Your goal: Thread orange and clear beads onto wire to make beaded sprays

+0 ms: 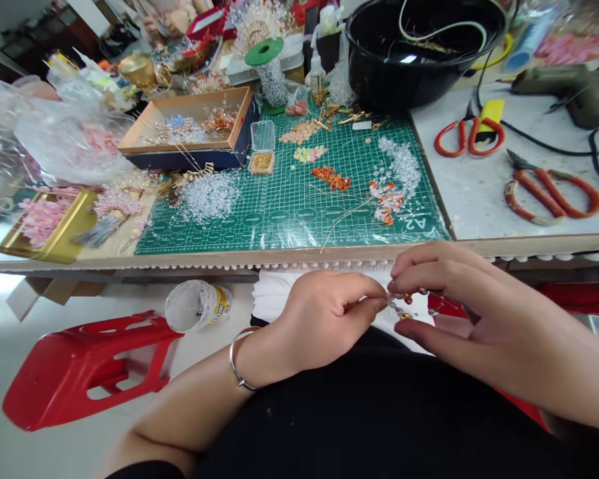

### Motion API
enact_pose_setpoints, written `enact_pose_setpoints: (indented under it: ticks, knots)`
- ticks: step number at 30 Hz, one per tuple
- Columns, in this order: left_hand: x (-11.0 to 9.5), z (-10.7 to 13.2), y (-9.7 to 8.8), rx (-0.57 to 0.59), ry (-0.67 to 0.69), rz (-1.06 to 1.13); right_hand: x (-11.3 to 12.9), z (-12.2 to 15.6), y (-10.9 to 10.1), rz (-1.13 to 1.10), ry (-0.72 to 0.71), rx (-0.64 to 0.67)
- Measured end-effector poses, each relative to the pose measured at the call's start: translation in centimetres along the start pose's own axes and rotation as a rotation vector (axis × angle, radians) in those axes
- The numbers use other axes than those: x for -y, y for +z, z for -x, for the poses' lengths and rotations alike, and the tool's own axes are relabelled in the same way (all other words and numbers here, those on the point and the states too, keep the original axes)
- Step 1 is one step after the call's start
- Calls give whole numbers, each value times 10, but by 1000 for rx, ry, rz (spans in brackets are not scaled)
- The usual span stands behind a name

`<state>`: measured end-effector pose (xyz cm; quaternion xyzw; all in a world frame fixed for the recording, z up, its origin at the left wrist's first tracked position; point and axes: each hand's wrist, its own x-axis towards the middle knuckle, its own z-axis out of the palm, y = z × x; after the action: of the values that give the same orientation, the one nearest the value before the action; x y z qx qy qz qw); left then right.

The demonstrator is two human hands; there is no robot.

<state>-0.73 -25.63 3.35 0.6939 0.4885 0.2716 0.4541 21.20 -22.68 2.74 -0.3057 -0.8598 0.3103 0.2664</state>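
A small spray of clear and amber beads on wire [402,306] is between my two hands, above my lap and just off the table's front edge. My left hand [329,316], with a silver bangle at the wrist, pinches its near end between thumb and forefinger. Around the other end curve the fingers and thumb of my right hand [464,299], touching the beads. Part of the spray is hidden behind those fingers. On the green cutting mat [279,219] beyond lie a finished-looking orange and clear bead cluster [387,199], orange flower beads [331,178] and clear beads [207,196].
Right of the mat lie red-handled scissors [469,136], red-handled pliers [554,186] and a glue gun [574,93]. A black basin [394,73], wire spool [269,73] and open box [190,150] stand behind. A red stool [44,372] and white bucket [187,306] are at lower left.
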Motion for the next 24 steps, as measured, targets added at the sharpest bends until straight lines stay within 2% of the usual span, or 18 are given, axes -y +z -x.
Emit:
enact_pose_setpoints:
  ticks: [4,10,13,17,19,24]
  knots:
    - [-1,3,0,-34,35,-120,4,2,8,126,-122,-76]
    - [-2,3,-2,-58,31,-130,0,4,18,252,-201,-34]
    - [0,2,-5,-68,101,-258,-3,0,20,211,-200,-91]
    - [5,-1,-10,-79,218,-417,-6,-7,18,85,-117,-27]
    - [7,-3,-12,-74,223,-417,-7,-10,18,85,-107,-11]
    - [10,-10,-17,-94,186,-345,-9,-21,21,103,-193,-23]
